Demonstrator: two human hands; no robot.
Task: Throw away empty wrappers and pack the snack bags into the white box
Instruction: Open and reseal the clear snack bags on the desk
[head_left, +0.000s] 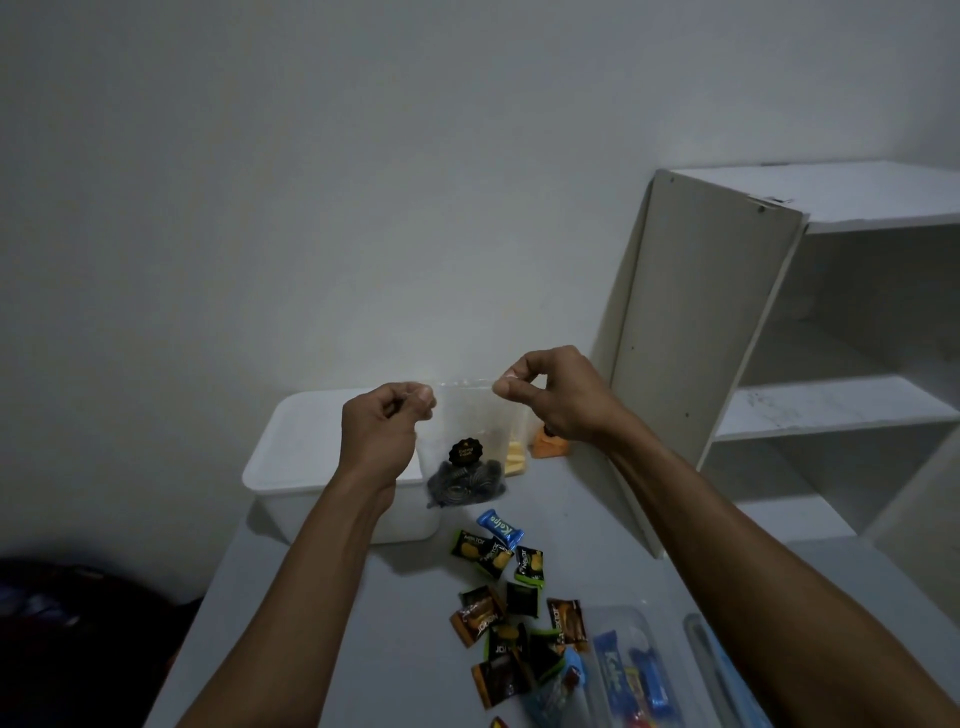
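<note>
Dim room — bare pale wall (311, 182), white open shelf unit (831, 332) at right, grey-white table (332, 623).

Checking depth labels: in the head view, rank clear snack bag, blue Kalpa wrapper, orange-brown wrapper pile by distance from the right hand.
1. Clear snack bag: its top corner is pinched in the right hand.
2. Blue Kalpa wrapper: on the table, below the bag.
3. Orange-brown wrapper pile: lower still, nearest the camera.

1. Counter (322, 623): pale grey surface, extends from the wall toward the camera.
2. Shelf unit (810, 364): white, open-fronted, stands at the counter's right end against the wall.
3. Wall (311, 182): plain, pale.
4. Dark bundle (67, 623): lower left, beside the counter; identity unclear.
</note>
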